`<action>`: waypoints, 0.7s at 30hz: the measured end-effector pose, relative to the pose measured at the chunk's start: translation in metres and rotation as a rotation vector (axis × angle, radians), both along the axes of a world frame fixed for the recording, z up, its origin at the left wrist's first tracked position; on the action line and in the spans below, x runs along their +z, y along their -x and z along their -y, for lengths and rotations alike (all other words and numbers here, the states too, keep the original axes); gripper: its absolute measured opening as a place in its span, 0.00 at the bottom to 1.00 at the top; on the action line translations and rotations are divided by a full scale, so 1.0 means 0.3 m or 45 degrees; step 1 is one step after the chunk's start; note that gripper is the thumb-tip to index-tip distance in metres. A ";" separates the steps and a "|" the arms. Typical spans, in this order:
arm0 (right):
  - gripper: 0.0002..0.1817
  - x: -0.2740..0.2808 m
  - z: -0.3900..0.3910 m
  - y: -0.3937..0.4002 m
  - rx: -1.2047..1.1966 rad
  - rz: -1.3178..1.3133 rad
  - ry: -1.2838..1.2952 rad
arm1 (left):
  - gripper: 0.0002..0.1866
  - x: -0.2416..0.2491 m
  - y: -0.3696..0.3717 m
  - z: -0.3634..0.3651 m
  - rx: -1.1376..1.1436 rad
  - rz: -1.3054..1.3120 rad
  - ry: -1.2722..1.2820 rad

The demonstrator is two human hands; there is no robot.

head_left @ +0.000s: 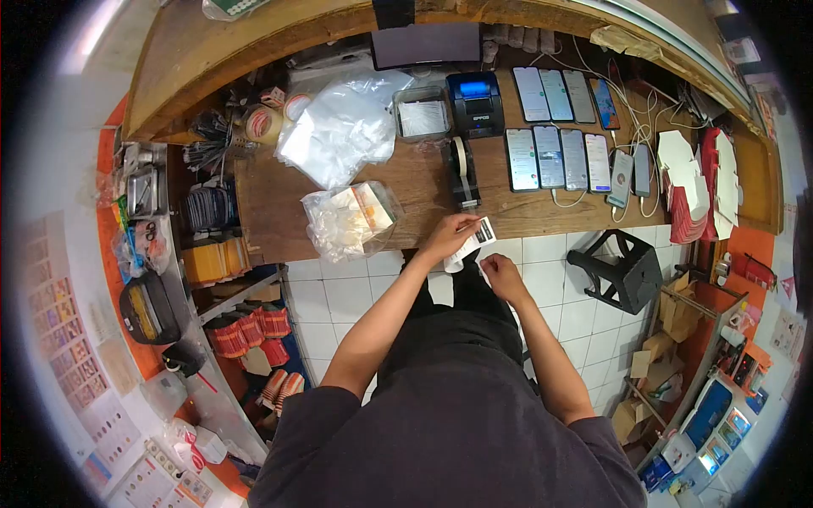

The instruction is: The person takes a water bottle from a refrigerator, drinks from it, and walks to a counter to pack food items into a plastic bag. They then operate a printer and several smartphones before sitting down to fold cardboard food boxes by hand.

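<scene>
We stood at a long wooden counter (423, 199) that ran across the view above a white tiled floor (339, 296), and nearly everything else lay on it or beside it. On its right half two rows of phones (559, 127) lay face up with white cables trailing off toward a stack of red and white cartons (699, 182). A heap of clear plastic bags (343, 127) covered the left half, and nearer the counter's front edge sat a clear bag of packets (351, 222). A black stool (616, 269) stood on the tiles to our right. At the back of the counter was a small black receipt printer (475, 103) with a blue lit top, and in front of it a black tape dispenser (462, 173). Just off the counter's front edge our left hand (446, 240) pinched a white printed slip (471, 243) between thumb and fingertips, the paper running down and right from that grip. Our right hand (501, 275) sat just below the slip, its fingers curled at the paper's lower end; we could not tell whether they gripped it or only touched it.
</scene>
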State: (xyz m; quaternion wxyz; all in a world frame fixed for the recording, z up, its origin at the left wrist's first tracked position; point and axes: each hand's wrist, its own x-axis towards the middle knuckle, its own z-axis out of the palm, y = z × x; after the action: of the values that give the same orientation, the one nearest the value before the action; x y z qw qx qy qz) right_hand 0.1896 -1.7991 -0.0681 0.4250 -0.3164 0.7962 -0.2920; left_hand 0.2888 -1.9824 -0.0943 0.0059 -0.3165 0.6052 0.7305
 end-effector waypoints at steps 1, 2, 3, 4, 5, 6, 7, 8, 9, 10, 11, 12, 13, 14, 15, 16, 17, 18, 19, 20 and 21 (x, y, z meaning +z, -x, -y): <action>0.14 -0.022 -0.005 -0.005 -0.002 -0.001 -0.004 | 0.15 0.011 0.013 -0.012 0.026 0.050 0.130; 0.14 -0.044 -0.007 -0.009 -0.004 -0.089 0.049 | 0.13 0.025 0.029 -0.039 0.218 0.041 0.263; 0.14 -0.059 -0.009 -0.005 -0.002 -0.179 0.104 | 0.13 -0.024 0.041 -0.061 0.220 0.039 0.260; 0.14 -0.049 -0.005 0.006 0.006 -0.179 0.100 | 0.13 -0.115 0.042 -0.088 0.260 0.118 0.478; 0.14 -0.023 0.008 0.020 0.126 -0.200 -0.039 | 0.13 -0.165 0.036 -0.105 0.305 0.204 0.697; 0.13 0.010 0.026 0.023 0.258 -0.218 -0.172 | 0.12 -0.134 0.017 -0.104 0.329 0.262 0.611; 0.13 0.043 0.042 0.024 0.292 -0.213 -0.161 | 0.12 -0.077 -0.020 -0.094 0.362 0.278 0.617; 0.13 0.084 0.064 0.025 0.350 -0.185 -0.129 | 0.11 -0.007 -0.065 -0.085 0.385 0.244 0.628; 0.12 0.132 0.087 0.015 0.406 -0.154 -0.101 | 0.11 0.050 -0.123 -0.090 0.404 0.213 0.639; 0.11 0.193 0.117 -0.005 0.442 -0.093 -0.043 | 0.10 0.086 -0.198 -0.109 0.632 0.020 0.765; 0.11 0.239 0.157 -0.029 0.473 -0.085 -0.035 | 0.11 0.091 -0.283 -0.120 0.726 -0.012 0.692; 0.11 0.279 0.199 -0.062 0.598 -0.122 0.066 | 0.11 0.096 -0.373 -0.129 0.814 -0.051 0.618; 0.11 0.304 0.237 -0.096 0.718 -0.161 0.169 | 0.10 0.172 -0.454 -0.133 0.909 -0.002 0.224; 0.11 0.313 0.273 -0.129 0.848 -0.186 0.244 | 0.10 0.121 -0.559 -0.152 0.913 -0.028 0.227; 0.11 0.327 0.318 -0.165 0.865 -0.188 0.247 | 0.09 0.149 -0.619 -0.156 1.018 -0.056 0.280; 0.11 0.345 0.367 -0.206 0.945 -0.218 0.276 | 0.08 0.203 -0.659 -0.149 1.124 -0.083 0.332; 0.11 0.359 0.413 -0.240 1.026 -0.249 0.306 | 0.09 0.246 -0.686 -0.125 1.209 -0.105 0.402; 0.10 0.365 0.457 -0.264 1.099 -0.319 0.322 | 0.09 0.293 -0.715 -0.083 1.197 -0.063 0.541; 0.10 0.370 0.502 -0.280 1.120 -0.322 0.325 | 0.09 0.315 -0.737 -0.044 1.184 -0.019 0.679; 0.10 0.374 0.548 -0.296 1.130 -0.413 0.294 | 0.09 0.303 -0.743 -0.009 1.206 -0.019 0.678; 0.09 0.375 0.587 -0.314 1.132 -0.505 0.261 | 0.09 0.288 -0.746 0.032 1.240 -0.010 0.873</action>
State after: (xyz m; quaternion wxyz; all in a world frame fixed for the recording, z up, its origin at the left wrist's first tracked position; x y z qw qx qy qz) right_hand 0.2839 -1.9751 0.0444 0.3156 -0.7149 0.6169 -0.0935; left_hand 0.5126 -1.9919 -0.0078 -0.4346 -0.5387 0.5918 0.4132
